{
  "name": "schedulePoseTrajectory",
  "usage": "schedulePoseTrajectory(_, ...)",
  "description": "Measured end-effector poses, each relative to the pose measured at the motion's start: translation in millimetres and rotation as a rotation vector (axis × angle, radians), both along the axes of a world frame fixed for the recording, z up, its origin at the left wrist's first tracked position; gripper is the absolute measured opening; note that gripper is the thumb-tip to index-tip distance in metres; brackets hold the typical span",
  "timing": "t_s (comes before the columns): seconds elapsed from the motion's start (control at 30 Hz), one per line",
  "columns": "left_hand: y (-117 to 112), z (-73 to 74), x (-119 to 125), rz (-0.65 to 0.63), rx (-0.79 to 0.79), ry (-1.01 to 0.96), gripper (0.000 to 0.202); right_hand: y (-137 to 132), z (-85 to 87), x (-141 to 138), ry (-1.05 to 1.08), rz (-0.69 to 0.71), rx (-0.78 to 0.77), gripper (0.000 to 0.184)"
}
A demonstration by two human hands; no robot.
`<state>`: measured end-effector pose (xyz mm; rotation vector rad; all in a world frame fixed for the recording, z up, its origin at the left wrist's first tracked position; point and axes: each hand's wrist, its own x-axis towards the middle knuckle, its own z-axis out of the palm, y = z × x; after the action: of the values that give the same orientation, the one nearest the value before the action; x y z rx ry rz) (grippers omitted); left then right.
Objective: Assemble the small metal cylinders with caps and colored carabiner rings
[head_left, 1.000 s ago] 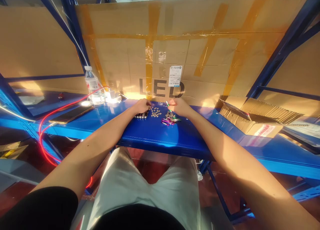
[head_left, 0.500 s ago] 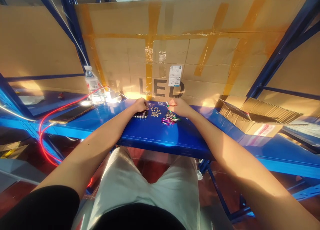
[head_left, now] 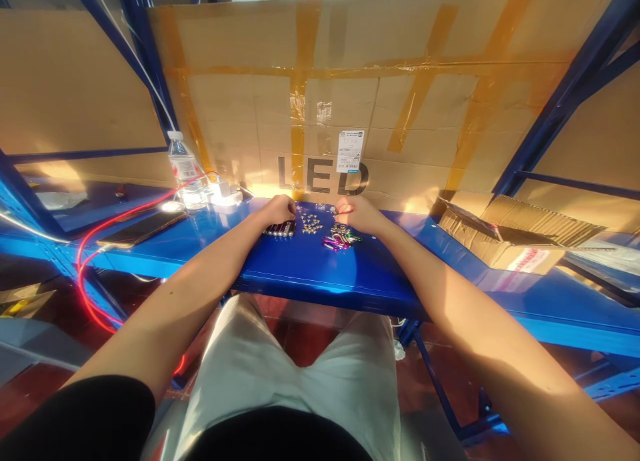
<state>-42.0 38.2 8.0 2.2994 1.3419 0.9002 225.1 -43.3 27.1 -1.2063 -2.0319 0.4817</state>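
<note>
My left hand [head_left: 281,209] is curled closed at the back of the blue tabletop, over a row of dark tubes with silvery ends [head_left: 281,231]. What its fingers hold, if anything, is hidden. To its right, my right hand [head_left: 357,213] is closed in a pinch, with a tiny reddish and silvery bit at the fingertips, too small to name. Small shiny metal pieces [head_left: 312,225] lie spread between the two hands. Just below my right hand sits a pile of coloured carabiner-like clips [head_left: 340,241], pink, green and silver.
A large cardboard sheet [head_left: 410,114] stands behind the blue table [head_left: 320,281]. On the left are a plastic bottle [head_left: 184,167], a phone [head_left: 143,229], a white charger [head_left: 225,194] and a red cable [head_left: 133,214]. An open carton [head_left: 520,244] stands at the right.
A green and red item at my right fingertips no longer shows there; only a tiny reddish and silvery bit does. My left hand has barely moved.
</note>
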Motion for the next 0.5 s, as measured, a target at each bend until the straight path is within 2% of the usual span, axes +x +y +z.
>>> schedulePoseTrajectory(0.1,-19,6.5,10,0.046,0.092,-0.089,0.011,1,0.0,-1,0.074,-0.037,-0.013,0.016)
schedulePoseTrajectory(0.17,-37,10.6,21,-0.013,0.228,-0.169,0.012,2,-0.5,-1,0.102,-0.054,-0.007,0.013)
schedulePoseTrajectory(0.23,-54,13.2,34,-0.090,0.297,-0.198,0.014,3,-1.4,0,0.119,-0.047,-0.005,0.013)
schedulePoseTrajectory(0.37,-81,13.1,55,-0.226,0.379,-0.118,0.015,5,-3.2,2,0.128,0.028,0.009,0.015)
schedulePoseTrajectory(0.5,-90,10.5,62,-0.234,0.396,-0.025,0.016,2,-1.9,2,0.088,0.058,0.067,0.012)
